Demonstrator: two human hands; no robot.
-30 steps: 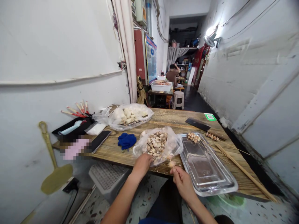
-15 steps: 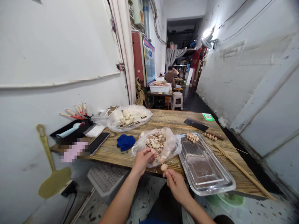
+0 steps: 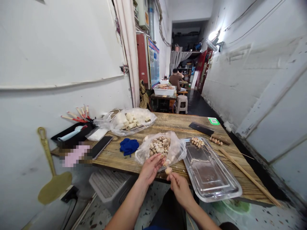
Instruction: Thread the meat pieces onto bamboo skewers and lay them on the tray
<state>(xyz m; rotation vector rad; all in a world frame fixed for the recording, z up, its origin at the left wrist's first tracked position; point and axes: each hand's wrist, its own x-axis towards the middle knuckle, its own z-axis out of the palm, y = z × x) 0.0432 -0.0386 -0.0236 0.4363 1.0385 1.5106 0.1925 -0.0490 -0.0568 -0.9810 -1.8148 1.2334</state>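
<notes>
My right hand (image 3: 181,189) is closed on a thin bamboo skewer (image 3: 190,221), its lower end showing below the wrist. A pale mushroom (image 3: 168,170) is threaded on the skewer just above the right fingertips. My left hand (image 3: 150,169) pinches another small mushroom piece (image 3: 165,163) by the skewer's upper end; whether the tip has pierced it I cannot tell. Just beyond both hands lies an open clear plastic bag (image 3: 177,145) full of mushrooms (image 3: 160,144). Finished mushroom skewers (image 3: 197,141) rest at the far end of a metal tray (image 3: 211,172) on the right.
Loose bamboo skewers (image 3: 251,179) lie along the table's right side, near a cleaver (image 3: 200,128). Left of the bag are a blue cloth (image 3: 129,146), a phone (image 3: 102,147) and a bag of pale slices (image 3: 131,121). A person (image 3: 176,80) sits far back.
My left hand has moved slightly right and closer to the skewer, bringing its mushroom piece to the upper end. The right hand stays almost still.
</notes>
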